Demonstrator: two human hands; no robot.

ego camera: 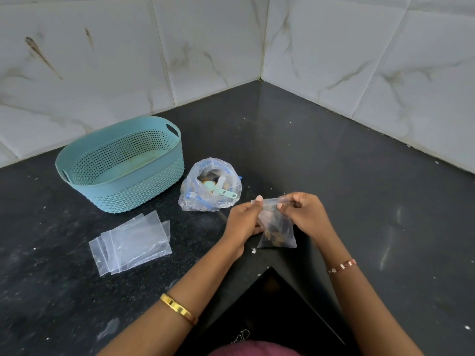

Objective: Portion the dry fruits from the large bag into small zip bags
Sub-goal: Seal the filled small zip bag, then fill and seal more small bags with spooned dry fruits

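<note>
A small zip bag (277, 231) with dry fruits inside is held up at its top edge, pinched by the left hand (244, 222) and the right hand (307, 214) above the black tabletop (334, 160). The large bag (210, 186) is seen at 10 o'clock from the hands, just beside a blue basket (120, 163), and empty zip bags (132, 242) are laid flat at 9 o'clock.

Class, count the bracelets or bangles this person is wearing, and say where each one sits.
2. A gold bangle sits on the left forearm, near the bottom of the view. A thinner rose-coloured bracelet circles the right wrist, at lower right. Sleeves or the frame edge may hide others.
</note>
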